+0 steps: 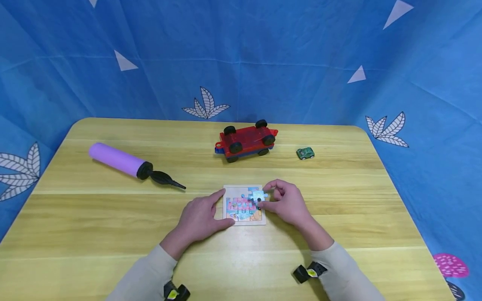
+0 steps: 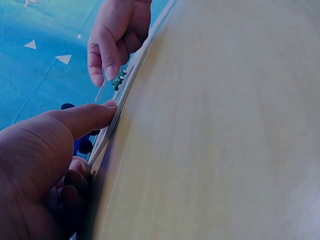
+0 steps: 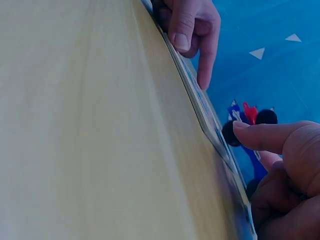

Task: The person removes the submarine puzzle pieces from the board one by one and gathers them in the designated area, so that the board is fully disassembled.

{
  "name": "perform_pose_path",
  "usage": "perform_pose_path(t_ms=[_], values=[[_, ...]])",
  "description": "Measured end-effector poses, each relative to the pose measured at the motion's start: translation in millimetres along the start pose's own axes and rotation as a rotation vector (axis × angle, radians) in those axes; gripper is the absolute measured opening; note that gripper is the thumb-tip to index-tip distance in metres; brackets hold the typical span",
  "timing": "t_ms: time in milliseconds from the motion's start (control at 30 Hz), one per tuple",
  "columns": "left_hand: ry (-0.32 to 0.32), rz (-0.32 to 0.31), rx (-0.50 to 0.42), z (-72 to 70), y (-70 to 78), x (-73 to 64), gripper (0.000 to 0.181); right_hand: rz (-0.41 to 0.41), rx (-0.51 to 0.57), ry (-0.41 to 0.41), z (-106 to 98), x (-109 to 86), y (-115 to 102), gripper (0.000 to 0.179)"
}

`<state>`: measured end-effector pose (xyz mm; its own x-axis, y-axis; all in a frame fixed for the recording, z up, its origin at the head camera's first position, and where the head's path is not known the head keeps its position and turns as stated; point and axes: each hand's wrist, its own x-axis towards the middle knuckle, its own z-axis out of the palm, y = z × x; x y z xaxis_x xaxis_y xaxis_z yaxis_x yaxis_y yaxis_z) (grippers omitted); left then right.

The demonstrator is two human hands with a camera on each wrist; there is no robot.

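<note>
**Poised for a Fit**

Pinching a light-blue jigsaw piece (image 1: 258, 195) between thumb and fingers of the right hand (image 1: 289, 203), parted only as far as needed for that grip, over the upper right of a puzzle tray (image 1: 246, 223). Holding the tray flat on the bench (image 1: 113, 234) by its left side, with thumb and forefinger of the left hand (image 1: 198, 218) spread wide. Apparently at the step of placing a piece, with the upper left unfilled. Likely to call next for lining up the tabs, then lowering and pressing flat.
</note>
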<state>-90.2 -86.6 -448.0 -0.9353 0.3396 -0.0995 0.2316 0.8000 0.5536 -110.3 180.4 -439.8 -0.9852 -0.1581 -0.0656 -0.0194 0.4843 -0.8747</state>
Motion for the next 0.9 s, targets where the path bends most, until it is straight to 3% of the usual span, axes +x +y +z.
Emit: perform_pose_path(t_ms=[900], values=[[-0.003,-0.017,-0.002,0.1,1.4,0.3,0.091,0.109,-0.053,0.155,-58.2,-12.3,39.8,0.04]])
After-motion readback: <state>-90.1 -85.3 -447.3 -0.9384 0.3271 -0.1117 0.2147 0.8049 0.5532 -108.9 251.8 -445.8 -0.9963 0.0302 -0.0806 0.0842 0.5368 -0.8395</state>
